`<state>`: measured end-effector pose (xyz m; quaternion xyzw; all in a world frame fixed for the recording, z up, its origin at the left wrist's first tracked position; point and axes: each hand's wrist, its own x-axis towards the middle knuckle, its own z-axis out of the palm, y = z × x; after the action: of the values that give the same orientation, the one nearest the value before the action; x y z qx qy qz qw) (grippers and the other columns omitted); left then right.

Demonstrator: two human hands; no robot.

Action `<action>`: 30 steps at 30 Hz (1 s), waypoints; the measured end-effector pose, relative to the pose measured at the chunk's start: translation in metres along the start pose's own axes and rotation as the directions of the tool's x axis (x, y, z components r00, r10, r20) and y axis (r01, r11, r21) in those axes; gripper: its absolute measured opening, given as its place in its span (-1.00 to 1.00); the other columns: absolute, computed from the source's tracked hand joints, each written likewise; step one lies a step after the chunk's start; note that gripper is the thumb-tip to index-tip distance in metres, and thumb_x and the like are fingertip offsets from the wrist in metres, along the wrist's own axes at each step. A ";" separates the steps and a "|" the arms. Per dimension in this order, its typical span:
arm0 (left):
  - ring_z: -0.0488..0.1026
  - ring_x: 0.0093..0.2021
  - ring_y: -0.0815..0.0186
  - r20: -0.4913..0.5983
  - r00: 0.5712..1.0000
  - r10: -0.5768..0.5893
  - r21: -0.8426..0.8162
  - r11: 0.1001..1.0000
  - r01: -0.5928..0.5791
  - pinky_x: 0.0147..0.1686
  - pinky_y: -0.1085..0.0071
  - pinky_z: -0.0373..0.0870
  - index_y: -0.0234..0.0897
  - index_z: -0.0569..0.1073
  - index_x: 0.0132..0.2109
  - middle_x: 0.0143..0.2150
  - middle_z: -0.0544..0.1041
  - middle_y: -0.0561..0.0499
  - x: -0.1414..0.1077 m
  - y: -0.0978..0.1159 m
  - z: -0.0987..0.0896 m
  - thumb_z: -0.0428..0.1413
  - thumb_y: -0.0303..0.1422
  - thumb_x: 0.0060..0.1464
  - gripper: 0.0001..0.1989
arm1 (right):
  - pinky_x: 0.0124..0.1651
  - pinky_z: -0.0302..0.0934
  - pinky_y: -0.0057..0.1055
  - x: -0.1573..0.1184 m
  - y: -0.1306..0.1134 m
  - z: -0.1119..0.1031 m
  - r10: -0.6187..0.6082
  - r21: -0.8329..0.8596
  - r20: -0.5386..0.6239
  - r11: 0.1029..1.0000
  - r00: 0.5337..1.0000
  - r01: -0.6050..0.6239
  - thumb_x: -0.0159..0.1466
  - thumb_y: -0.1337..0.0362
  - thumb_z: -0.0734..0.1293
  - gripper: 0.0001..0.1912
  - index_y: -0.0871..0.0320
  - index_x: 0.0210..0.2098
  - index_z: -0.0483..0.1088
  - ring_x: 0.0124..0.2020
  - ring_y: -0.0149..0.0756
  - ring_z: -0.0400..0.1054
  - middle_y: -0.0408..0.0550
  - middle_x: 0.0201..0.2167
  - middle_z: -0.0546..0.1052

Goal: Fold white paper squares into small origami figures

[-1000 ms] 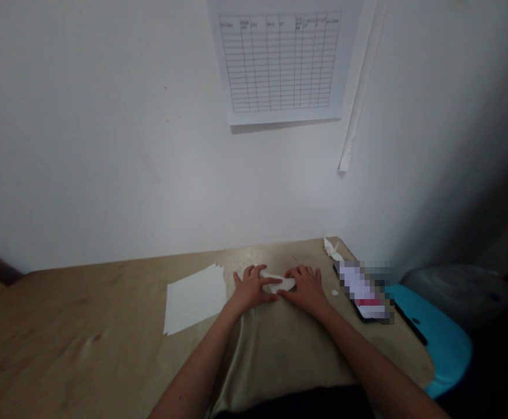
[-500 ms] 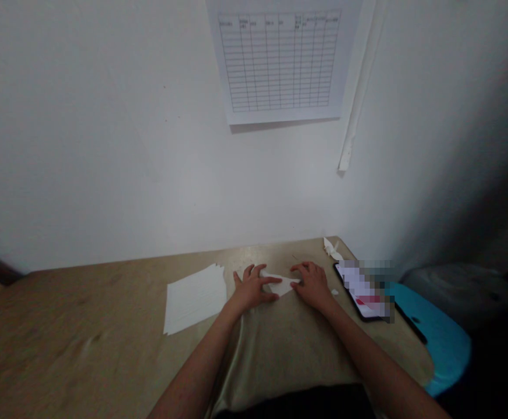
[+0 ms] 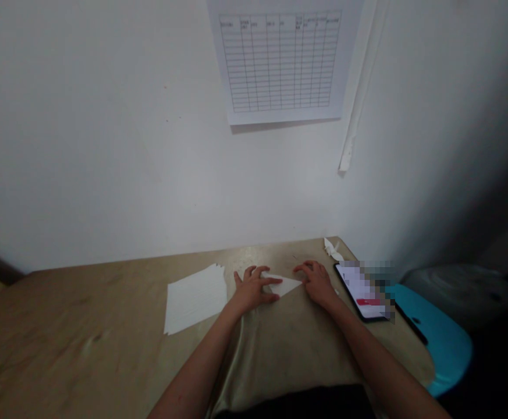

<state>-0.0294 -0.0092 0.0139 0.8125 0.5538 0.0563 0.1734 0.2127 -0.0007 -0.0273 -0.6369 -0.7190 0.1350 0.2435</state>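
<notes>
A small white piece of folded paper [image 3: 289,285] lies on the cloth-covered table, its narrow point toward the right. My left hand [image 3: 254,289] rests on its left part, fingers spread, the thumb and index finger pressing it down. At the pointed right end is my right hand [image 3: 317,282], its fingers bent and apart, the thumb beside the tip. Whether the right fingertips touch the paper is hard to tell. Left of my left hand sits a stack of white paper sheets [image 3: 196,299].
A phone [image 3: 358,291] with a lit screen, partly blurred out, lies right of my right hand. Behind it is a small folded white paper shape [image 3: 332,249]. A blue stool [image 3: 448,331] stands beyond the table's right edge. The wall carries a printed table sheet [image 3: 284,64].
My right hand has slid a little to the right along the folded paper, uncovering more of its pointed end. My left hand stays in place on the paper.
</notes>
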 end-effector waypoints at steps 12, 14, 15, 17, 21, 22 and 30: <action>0.11 0.31 -0.07 -0.204 0.979 0.011 0.051 0.999 0.000 0.25 -0.42 -0.47 0.20 0.41 0.19 0.23 0.31 -0.08 -0.002 0.019 0.018 0.19 0.07 0.03 -0.44 | 0.20 0.00 -0.26 0.004 -0.002 -0.004 -0.050 -0.031 -0.055 0.998 0.997 0.049 0.33 0.29 0.24 -0.75 0.00 -0.10 0.52 0.10 -0.18 0.22 -0.01 0.00 0.40; 0.13 0.30 -0.06 -0.215 0.977 0.016 0.052 0.999 -0.005 0.25 -0.43 -0.44 0.19 0.42 0.18 0.21 0.32 -0.08 -0.002 0.019 0.020 0.18 0.07 0.04 -0.45 | 0.20 0.01 -0.25 0.004 -0.003 -0.004 -0.053 -0.038 -0.062 0.998 0.997 0.051 0.31 0.28 0.27 -0.78 0.01 -0.11 0.52 0.09 -0.17 0.22 -0.01 -0.01 0.39; 0.13 0.29 -0.05 -0.212 0.977 0.017 0.049 0.999 -0.007 0.25 -0.44 -0.43 0.20 0.42 0.18 0.21 0.32 -0.07 -0.001 0.018 0.020 0.17 0.07 0.04 -0.46 | 0.20 0.01 -0.24 0.004 -0.003 -0.004 -0.053 -0.041 -0.062 0.998 0.997 0.050 0.29 0.28 0.29 -0.79 0.01 -0.12 0.52 0.09 -0.16 0.22 -0.01 -0.01 0.39; 0.13 0.29 -0.04 -0.197 0.980 0.017 0.040 0.999 -0.010 0.24 -0.45 -0.40 0.23 0.41 0.17 0.22 0.32 -0.05 -0.001 0.017 0.018 0.17 0.05 0.06 -0.49 | 0.19 0.01 -0.22 0.004 -0.004 -0.005 -0.047 -0.040 -0.060 0.998 0.997 0.045 0.26 0.27 0.32 -0.80 0.01 -0.13 0.52 0.10 -0.14 0.21 -0.01 -0.02 0.39; 0.10 0.32 -0.05 -0.155 0.988 -0.001 0.033 0.999 0.006 0.24 -0.44 -0.39 0.31 0.40 0.17 0.25 0.30 -0.02 0.000 0.014 0.014 0.16 0.02 0.08 -0.52 | 0.20 0.02 -0.19 0.004 -0.005 -0.005 -0.038 -0.023 -0.055 0.999 0.998 0.037 0.21 0.25 0.37 -0.78 0.00 -0.13 0.51 0.10 -0.12 0.20 -0.01 -0.02 0.38; 0.07 0.34 -0.06 -0.147 0.989 -0.008 0.037 0.999 0.014 0.24 -0.44 -0.39 0.33 0.40 0.17 0.27 0.29 -0.01 0.000 0.014 0.013 0.16 0.03 0.08 -0.52 | 0.21 0.01 -0.19 0.004 -0.005 -0.005 -0.038 -0.019 -0.055 0.999 0.998 0.037 0.20 0.24 0.38 -0.77 0.00 -0.13 0.51 0.11 -0.11 0.20 -0.01 -0.01 0.37; -0.12 0.42 -0.17 -0.121 0.991 -0.058 0.069 0.995 0.066 0.21 -0.49 -0.38 0.40 0.37 0.17 0.39 0.16 0.04 0.003 0.012 0.013 0.15 0.11 0.04 -0.48 | 0.31 -0.15 -0.03 -0.001 -0.014 -0.002 -0.061 -0.032 -0.015 0.998 0.998 0.060 0.09 0.11 0.44 -0.59 0.02 -0.07 0.46 0.18 -0.01 0.16 0.02 0.07 0.35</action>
<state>-0.0139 -0.0137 0.0056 0.7959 0.5898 0.0788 0.1121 0.2023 -0.0036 -0.0185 -0.6197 -0.7379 0.1110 0.2432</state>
